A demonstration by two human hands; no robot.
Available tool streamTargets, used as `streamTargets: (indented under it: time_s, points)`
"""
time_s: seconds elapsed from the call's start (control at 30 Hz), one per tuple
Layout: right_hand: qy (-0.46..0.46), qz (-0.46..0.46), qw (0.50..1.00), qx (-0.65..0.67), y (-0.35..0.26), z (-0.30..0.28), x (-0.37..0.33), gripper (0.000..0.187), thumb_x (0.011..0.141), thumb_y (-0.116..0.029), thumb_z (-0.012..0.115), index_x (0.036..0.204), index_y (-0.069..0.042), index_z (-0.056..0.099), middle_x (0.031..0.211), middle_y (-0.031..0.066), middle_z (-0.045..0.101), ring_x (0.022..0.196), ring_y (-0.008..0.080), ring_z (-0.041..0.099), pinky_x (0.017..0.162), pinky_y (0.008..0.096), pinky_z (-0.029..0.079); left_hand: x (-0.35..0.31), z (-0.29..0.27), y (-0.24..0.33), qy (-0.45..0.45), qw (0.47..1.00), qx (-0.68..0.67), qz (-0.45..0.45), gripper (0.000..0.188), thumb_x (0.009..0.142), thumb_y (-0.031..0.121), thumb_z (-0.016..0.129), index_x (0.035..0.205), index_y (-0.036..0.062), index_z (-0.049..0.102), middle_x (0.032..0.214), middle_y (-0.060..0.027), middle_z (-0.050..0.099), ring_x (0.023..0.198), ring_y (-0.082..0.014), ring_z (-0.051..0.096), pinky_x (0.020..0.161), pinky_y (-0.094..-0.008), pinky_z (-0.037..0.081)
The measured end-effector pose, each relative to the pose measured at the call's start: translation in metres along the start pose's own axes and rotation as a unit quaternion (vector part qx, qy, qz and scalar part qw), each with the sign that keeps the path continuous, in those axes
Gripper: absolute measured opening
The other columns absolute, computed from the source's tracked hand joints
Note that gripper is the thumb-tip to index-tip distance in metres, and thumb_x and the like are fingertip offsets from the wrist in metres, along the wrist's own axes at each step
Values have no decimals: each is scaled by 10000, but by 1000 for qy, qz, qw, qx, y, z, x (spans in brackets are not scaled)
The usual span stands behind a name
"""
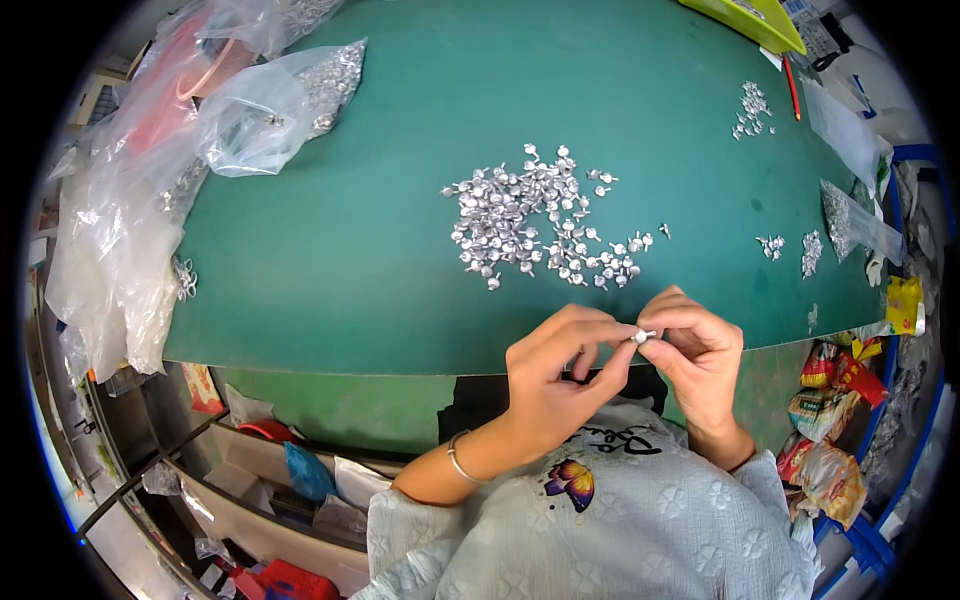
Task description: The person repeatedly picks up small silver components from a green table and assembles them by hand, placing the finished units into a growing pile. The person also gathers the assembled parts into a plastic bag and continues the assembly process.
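Note:
Between the fingertips of both hands is a small silvery metal piece (pixel 641 337) with a round head and a short stem, held just above the table's near edge. My left hand (pixel 570 365) pinches it from the left, thumb and forefinger closed on it. From the other side my right hand (pixel 697 350) grips it with thumb and fingertips. A loose pile of similar silvery metal pieces (pixel 505 215) lies on the green table (pixel 330 250) beyond my hands. One stray piece (pixel 665 231) sits apart, to the right of the pile.
Clear plastic bags (pixel 255 115) with metal parts crowd the left side. Small clusters of parts (pixel 752 110) lie at the right, near a red pencil (pixel 791 88) and a bag of small parts (pixel 850 222). A yellow-green tray (pixel 750 22) stands far right. Snack packets (pixel 825 410) hang beside the table.

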State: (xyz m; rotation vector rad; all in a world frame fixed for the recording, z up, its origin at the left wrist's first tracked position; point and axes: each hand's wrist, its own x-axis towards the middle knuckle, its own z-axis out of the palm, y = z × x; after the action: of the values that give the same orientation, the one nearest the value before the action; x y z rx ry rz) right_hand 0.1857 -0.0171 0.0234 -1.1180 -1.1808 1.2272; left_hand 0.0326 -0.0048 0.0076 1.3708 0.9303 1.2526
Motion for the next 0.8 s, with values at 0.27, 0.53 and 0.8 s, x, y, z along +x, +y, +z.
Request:
streamTargets:
  time_s: [0.27, 0.53, 0.8]
  points:
    - [135, -69, 873, -464, 31, -51, 34, 188, 740, -21, 653, 927, -17, 641, 869, 91, 611, 764, 210, 534, 692, 303, 427, -1, -8, -19, -52, 755, -521, -395, 81, 815, 120, 441, 809, 41, 457, 823, -114, 508, 621, -97, 369, 532, -228, 325]
    - [96, -56, 907, -407, 45, -52, 38, 156, 770, -22, 647, 922, 5, 621, 865, 88, 613, 785, 186, 553, 713, 281, 433, -3, 3, -30, 0, 839, -397, -373, 128, 862, 81, 487, 933, 11, 567, 825, -73, 531, 631, -78, 409, 508, -207, 317]
    - [-28, 108, 994, 4, 10, -22, -3, 64, 830, -21, 616, 834, 43, 622, 765, 62, 620, 712, 93, 538, 628, 224, 414, -2, 15, -16, -28, 990, -97, -101, 300, 737, -113, 638, 1024, -29, 618, 882, -37, 536, 600, -24, 369, 527, -165, 342]
